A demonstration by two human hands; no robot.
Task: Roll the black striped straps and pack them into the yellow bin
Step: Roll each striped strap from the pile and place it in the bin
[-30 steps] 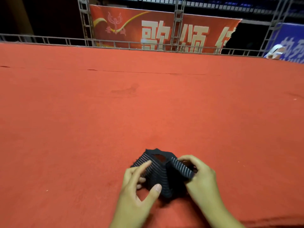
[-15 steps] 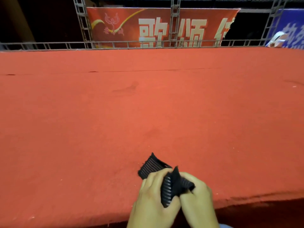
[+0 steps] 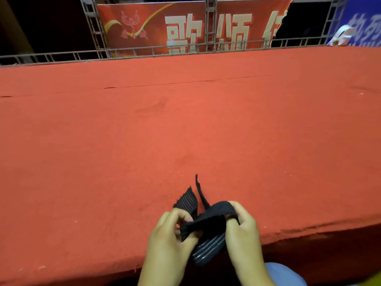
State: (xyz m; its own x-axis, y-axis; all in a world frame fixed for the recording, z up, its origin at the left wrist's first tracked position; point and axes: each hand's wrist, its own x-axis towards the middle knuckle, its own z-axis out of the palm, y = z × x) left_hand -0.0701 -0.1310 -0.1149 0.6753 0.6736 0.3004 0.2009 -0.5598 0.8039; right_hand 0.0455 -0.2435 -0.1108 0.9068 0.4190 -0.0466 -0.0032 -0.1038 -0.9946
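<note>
1. Strap (image 3: 208, 223): black with thin pale stripes, held between both hands over the near edge of the red carpet (image 3: 185, 131), a bit right of centre. I can't tell whether it touches the carpet.
2. Left hand (image 3: 171, 240): fingers curled, thumb and fingertips pinching the strap's left part.
3. Right hand (image 3: 243, 234): fingers curled round the strap's right part; a band of it wraps over the top of the fingers.
4. Strap shape: partly bunched and not a tidy roll. 2 loose ends stick up and away from the hands, 1 wide and striped on the left, 1 seen edge-on and thin just right of it. A striped loop sags below, between the hands.
5. Carpet: a long seam runs left to right across the far half.
6. Far edge: metal truss rail (image 3: 144, 51), with a red banner (image 3: 185, 27) with pale characters behind it. A blue banner (image 3: 360, 21) sits at the far right corner, with a white object (image 3: 340, 36) in front of it, too blurred to identify.
7. Below the near edge, right of the hands: blue cloth (image 3: 288, 273).
</note>
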